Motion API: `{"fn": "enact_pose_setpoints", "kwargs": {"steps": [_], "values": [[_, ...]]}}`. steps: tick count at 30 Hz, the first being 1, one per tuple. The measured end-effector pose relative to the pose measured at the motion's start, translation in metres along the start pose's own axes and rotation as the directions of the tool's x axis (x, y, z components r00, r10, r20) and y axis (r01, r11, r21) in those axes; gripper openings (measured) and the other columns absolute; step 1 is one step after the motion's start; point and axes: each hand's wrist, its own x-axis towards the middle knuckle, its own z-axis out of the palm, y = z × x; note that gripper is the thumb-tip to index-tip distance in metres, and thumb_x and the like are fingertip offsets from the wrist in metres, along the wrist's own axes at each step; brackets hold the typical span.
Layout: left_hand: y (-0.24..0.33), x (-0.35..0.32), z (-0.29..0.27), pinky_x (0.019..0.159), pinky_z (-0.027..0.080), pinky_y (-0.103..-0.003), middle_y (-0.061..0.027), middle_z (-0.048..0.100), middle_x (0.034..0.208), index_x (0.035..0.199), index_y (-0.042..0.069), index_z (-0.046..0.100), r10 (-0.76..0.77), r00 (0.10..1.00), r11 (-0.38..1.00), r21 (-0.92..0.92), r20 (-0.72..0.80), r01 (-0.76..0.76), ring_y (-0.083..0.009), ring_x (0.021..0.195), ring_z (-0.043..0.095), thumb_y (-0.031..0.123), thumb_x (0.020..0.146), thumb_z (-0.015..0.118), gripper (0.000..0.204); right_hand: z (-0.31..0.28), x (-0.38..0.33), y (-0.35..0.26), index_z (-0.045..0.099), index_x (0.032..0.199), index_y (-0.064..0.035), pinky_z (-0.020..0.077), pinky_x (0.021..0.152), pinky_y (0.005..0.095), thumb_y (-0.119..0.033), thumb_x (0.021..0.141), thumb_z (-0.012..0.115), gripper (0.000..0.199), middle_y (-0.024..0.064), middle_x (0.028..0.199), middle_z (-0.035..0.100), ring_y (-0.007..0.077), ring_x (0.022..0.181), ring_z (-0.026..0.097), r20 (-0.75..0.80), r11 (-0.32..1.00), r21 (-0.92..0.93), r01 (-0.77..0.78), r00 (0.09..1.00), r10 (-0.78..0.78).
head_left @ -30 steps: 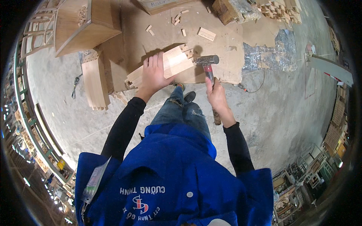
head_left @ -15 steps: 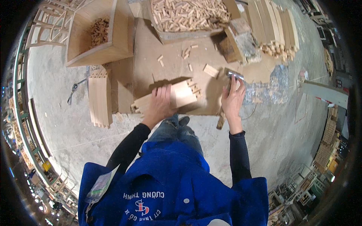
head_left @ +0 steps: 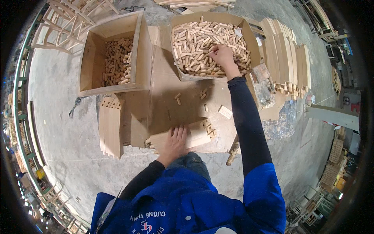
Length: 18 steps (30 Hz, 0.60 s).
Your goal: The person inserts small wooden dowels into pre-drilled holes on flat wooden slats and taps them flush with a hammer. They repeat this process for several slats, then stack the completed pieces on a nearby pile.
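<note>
My left hand [head_left: 177,141] lies across a row of pale wooden slats [head_left: 198,134], fingers over the far side, steadying them at the near edge of the work surface. Dowels stick out of the slats' right ends. Farther off, my right hand [head_left: 223,56] reaches into a carton [head_left: 255,43] heaped with short wooden dowels [head_left: 194,41]. Its thumb and fingertips are pinched together around what looks like a dowel, partly hidden by the hand. Below my right forearm shows the wooden handle [head_left: 233,151] of a hammer; the arm covers its head.
A deep wooden box [head_left: 142,54] with more dowels stands at the left. Below it sits a stack of drilled slats [head_left: 111,126]. A small wood block [head_left: 224,112] and several loose dowels lie on the cardboard [head_left: 163,109]. Long curved slats [head_left: 286,54] are piled at the right.
My right hand has let go of the hammer and moved forward into the dowel carton. My left hand stays on the slats. The view has shifted, so everything sits lower.
</note>
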Motion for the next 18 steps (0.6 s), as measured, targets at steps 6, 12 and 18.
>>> {"fn": "enact_pose_setpoints", "kwargs": {"steps": [6,12,18], "values": [[-0.004,-0.001,0.006,0.115,0.033,-0.050,-0.0212,0.053,0.129,0.142,-0.008,0.044,0.061,0.987,0.998,0.026,-0.150,-0.058,-0.0364,0.126,0.048,0.059,0.075,0.074,0.099,0.003,0.004,0.002,0.074,0.099,-0.0089,0.0559,0.084,0.0418,-0.028,0.076,0.084,0.032,0.0130,0.093,0.075,0.0317,0.092,0.072,0.220,0.995,-0.051,0.080,0.973,-0.067],[-0.004,-0.002,-0.001,0.117,0.032,-0.050,-0.0219,0.052,0.135,0.143,-0.008,0.044,0.066,0.991,0.998,-0.004,-0.115,-0.067,-0.0375,0.130,0.047,0.057,0.074,0.075,0.099,-0.021,-0.005,0.003,0.075,0.101,-0.0128,0.0540,0.089,0.0439,-0.027,0.083,0.079,0.023,0.0143,0.098,0.075,0.0341,0.098,0.070,0.288,0.982,0.023,0.187,0.940,-0.185],[-0.003,-0.002,0.002,0.118,0.031,-0.049,-0.0225,0.050,0.144,0.151,-0.005,0.038,0.018,1.000,0.998,-0.054,-0.014,-0.019,-0.0360,0.135,0.046,0.060,0.075,0.076,0.106,-0.042,-0.019,-0.002,0.073,0.102,-0.0064,0.0541,0.086,0.0458,-0.024,0.087,0.075,0.023,0.0168,0.097,0.074,0.0368,0.096,0.070,0.363,0.949,0.062,0.310,0.879,-0.310]]}}
